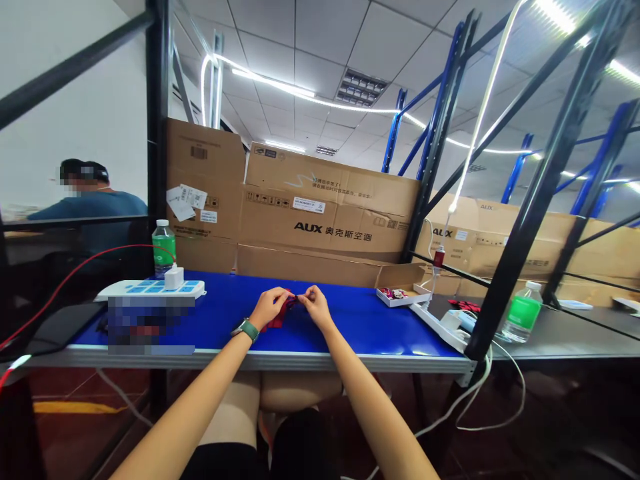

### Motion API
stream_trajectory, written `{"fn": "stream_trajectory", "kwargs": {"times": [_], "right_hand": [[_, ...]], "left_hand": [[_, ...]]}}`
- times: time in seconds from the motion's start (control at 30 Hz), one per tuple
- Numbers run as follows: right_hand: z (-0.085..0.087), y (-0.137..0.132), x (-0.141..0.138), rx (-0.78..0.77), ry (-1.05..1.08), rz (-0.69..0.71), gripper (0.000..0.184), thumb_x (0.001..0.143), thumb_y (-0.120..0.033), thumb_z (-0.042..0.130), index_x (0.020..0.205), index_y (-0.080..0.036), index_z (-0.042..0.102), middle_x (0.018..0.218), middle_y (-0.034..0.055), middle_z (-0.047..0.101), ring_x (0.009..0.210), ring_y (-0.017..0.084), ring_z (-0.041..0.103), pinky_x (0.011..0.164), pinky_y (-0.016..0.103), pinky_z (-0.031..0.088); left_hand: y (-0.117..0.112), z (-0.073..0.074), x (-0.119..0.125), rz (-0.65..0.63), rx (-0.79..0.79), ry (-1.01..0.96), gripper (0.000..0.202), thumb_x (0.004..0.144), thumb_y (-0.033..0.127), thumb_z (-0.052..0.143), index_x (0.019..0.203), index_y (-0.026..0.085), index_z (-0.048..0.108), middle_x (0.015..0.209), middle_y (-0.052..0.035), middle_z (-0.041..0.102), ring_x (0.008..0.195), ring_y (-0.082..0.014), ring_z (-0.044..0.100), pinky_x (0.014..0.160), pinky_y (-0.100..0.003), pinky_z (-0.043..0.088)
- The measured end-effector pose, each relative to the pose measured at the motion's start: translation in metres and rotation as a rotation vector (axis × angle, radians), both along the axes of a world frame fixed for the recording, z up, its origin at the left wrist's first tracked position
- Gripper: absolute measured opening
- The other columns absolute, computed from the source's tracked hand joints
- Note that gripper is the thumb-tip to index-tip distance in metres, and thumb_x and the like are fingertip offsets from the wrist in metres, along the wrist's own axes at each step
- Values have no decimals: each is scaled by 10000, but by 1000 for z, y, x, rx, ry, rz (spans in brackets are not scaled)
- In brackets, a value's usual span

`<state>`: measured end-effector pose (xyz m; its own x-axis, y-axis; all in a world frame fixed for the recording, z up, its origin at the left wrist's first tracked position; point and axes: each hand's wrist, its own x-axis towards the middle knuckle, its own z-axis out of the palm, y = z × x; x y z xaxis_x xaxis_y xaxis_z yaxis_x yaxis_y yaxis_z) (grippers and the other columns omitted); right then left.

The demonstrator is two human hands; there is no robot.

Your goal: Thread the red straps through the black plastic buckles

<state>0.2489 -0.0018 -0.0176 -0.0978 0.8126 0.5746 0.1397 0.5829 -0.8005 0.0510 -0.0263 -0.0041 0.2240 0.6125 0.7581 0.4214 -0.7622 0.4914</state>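
Several large brown cardboard boxes printed AUX (325, 207) stand across the middle of the frame behind a long blue-topped workbench with a metal edge (350, 327), and a seated person in a blue shirt (87, 203) shows beyond a dark frame at upper left. On the bench, left of centre, lies a white plastic power strip (150, 289), with a clear green-labelled plastic bottle (164, 248) behind it; a small open white tray (400, 297) sits right of centre. At the bench's centre, the left hand (273, 308) and right hand (316, 307) are closed in a fingertip pinch on a limp dark red cloth piece (279, 316). A loosened pinch could let it drop to the bench, and a hard pull could crease it. Its long axis slants from the fingertips down-left, toward the left wrist
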Motion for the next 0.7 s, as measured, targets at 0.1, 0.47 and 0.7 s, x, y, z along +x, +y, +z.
{"fn": "stream_trajectory", "kwargs": {"times": [0.1, 0.47, 0.7], "right_hand": [[2, -3, 1, 14, -36, -15, 400, 744, -556, 699, 828, -241, 466, 687, -32, 615, 620, 151, 581, 582, 246, 430], [1, -9, -9, -59, 37, 256, 440, 747, -547, 746, 873, -231, 467, 745, -46, 573, 659, 123, 554, 637, 247, 458], [-4, -2, -8, -108, 85, 282, 439, 764, -539, 732, 957, -242, 474, 827, -31, 591, 673, 126, 558, 625, 254, 468]], "left_hand": [[1, -2, 0, -4, -23, 21, 185, 894, 312, 629, 976, 229, 773, 1010, -43, 770, 962, -205, 692, 902, -314, 502], [-7, 4, 3, 15, 83, 105, 122, 889, 179, 560, 845, 200, 673, 876, -38, 725, 837, -180, 657, 797, -280, 477], [-2, 0, 4, 18, 35, 87, 169, 928, 162, 436, 944, 220, 594, 922, -28, 705, 852, -178, 661, 773, -275, 467]]}}
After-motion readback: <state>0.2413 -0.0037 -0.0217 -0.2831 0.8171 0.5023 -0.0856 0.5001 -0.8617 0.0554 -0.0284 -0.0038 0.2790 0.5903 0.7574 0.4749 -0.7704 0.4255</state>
